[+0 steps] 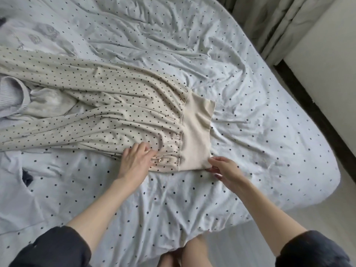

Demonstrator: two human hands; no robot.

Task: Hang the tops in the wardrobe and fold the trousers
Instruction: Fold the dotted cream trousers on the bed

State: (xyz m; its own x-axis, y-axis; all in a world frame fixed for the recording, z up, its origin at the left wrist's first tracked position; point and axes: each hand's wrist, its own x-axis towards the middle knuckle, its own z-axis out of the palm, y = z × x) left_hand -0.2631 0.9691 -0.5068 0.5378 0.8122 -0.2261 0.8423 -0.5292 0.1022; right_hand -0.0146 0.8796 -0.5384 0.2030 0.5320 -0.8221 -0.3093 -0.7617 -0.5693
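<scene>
Cream trousers with black dots (92, 105) lie spread across the bed, legs running to the left and the plain cream waistband (196, 130) at the right. My left hand (134, 160) rests on the near edge of the dotted fabric just left of the waistband, fingers fairly straight. My right hand (223, 170) pinches the near corner of the waistband between thumb and fingers.
The bed has a pale blue sheet with dark dots (250, 93), much wrinkled. A light grey ribbed top (11, 97) lies at the left, partly on the trouser legs. A white garment (17, 199) lies near left. Curtains (279, 22) and a wall stand at the right.
</scene>
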